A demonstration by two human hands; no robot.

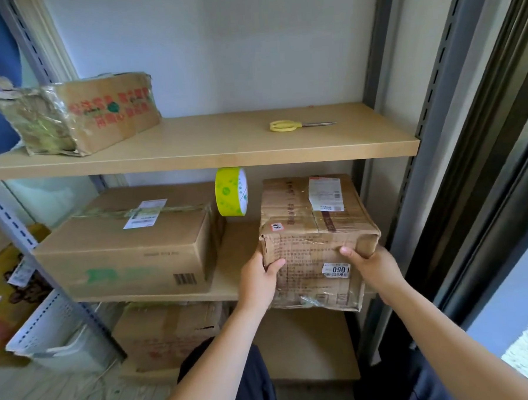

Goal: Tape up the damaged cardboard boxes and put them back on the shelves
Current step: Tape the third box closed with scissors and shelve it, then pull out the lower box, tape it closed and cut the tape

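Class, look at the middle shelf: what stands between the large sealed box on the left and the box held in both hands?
In the head view, an upright roll of yellow-green tape stands between the large box and the held box.

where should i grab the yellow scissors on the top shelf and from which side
Take the yellow scissors by the looped handles, which lie at their left end. The closed blades point right, so come down from above, from the left, keeping fingers off the tips.

Pale wall [218,49] behind grey uprights [442,68], dark window frame [499,157] at right.
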